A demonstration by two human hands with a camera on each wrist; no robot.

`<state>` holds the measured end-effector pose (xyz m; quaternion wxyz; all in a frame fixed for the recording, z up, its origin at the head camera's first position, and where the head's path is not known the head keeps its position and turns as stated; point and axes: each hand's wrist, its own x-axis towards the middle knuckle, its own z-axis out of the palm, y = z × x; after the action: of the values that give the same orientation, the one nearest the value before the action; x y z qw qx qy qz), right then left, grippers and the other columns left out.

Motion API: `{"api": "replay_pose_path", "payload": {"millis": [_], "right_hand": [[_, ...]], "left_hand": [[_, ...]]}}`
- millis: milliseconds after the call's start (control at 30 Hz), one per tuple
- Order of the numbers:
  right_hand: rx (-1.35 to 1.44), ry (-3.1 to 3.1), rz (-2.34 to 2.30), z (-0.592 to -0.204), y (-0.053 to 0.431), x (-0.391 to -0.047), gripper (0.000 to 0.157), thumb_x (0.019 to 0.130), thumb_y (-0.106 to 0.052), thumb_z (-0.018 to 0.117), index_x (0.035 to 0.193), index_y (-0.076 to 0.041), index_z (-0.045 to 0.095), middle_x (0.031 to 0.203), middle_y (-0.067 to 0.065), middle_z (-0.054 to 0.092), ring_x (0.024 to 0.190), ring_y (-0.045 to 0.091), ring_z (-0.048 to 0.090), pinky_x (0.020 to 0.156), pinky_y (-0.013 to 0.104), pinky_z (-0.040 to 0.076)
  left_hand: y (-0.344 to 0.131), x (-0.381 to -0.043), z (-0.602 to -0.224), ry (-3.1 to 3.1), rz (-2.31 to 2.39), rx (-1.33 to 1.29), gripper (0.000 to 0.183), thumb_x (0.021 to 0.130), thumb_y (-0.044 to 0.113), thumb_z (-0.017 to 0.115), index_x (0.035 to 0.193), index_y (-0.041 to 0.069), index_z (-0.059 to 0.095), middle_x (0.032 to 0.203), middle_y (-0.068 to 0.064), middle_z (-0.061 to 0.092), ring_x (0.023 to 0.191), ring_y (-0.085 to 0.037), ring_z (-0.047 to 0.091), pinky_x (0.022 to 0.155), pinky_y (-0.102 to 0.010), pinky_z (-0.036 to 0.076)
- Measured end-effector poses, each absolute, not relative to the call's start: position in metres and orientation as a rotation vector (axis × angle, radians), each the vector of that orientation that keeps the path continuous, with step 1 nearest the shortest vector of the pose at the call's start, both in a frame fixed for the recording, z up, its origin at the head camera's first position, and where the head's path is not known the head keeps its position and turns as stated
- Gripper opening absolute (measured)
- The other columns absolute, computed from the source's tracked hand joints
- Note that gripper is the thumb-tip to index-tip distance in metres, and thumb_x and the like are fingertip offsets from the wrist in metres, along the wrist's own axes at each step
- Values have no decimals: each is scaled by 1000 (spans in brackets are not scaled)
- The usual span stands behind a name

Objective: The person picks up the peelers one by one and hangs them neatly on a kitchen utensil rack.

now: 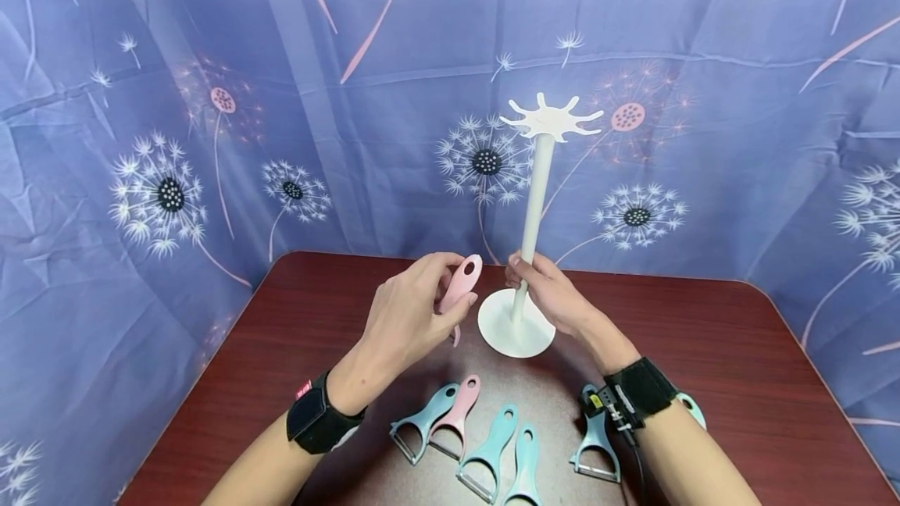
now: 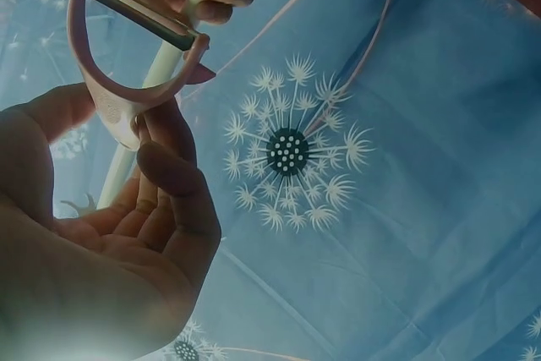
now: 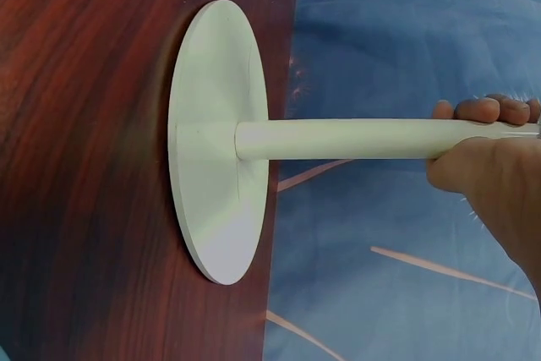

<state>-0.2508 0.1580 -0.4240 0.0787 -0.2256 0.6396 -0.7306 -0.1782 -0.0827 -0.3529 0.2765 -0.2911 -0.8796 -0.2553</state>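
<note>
Left hand [image 1: 411, 309]: yours, pinching a pink peeler [image 1: 460, 286] by the handle, apparently to keep your fingers off the blade [image 2: 139, 13]. Right hand [image 1: 555, 291]: yours, wrapped round the post [image 1: 537, 201] of a white stand, likely steadying it; round base [image 1: 502, 334] on the table [image 1: 337, 295]. Hands: apart, held peeler between them. Loose stock: four peelers [image 1: 502, 429] grouped nearer you, a blue peeler [image 1: 596, 434] beside your right wristband [image 1: 640, 387], a green piece [image 1: 692, 410] mostly hidden.
</note>
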Motion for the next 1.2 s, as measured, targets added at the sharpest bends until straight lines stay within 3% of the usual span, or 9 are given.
{"api": "replay_pose_path", "payload": {"millis": [333,667,1200], "right_hand": [[-669,1937,-2182,-424,158,-253,30,105,-19,45,94,10,42,81,15,34,81,30,35,80,36,34],[-693,1924,-2172,-425,157,-253,35,105,-16,43,93,16,37,80,16,32,80,32,33,80,38,33],[-700,1922,-2201,-428,156,-252,30,105,-12,42,93,15,37,80,16,31,78,30,32,78,34,33]], "left_hand": [[-81,-179,-342,-2320,-724,-770,46,85,36,71,123,15,60,84,13,55,65,2,54,48,-22,43],[-79,-181,-333,-2285,-740,-766,46,84,36,71,124,15,60,84,12,56,64,2,55,47,-22,43],[-74,-185,-317,-2209,-759,-766,44,84,36,71,121,14,62,87,11,58,63,3,55,49,-21,43]]}}
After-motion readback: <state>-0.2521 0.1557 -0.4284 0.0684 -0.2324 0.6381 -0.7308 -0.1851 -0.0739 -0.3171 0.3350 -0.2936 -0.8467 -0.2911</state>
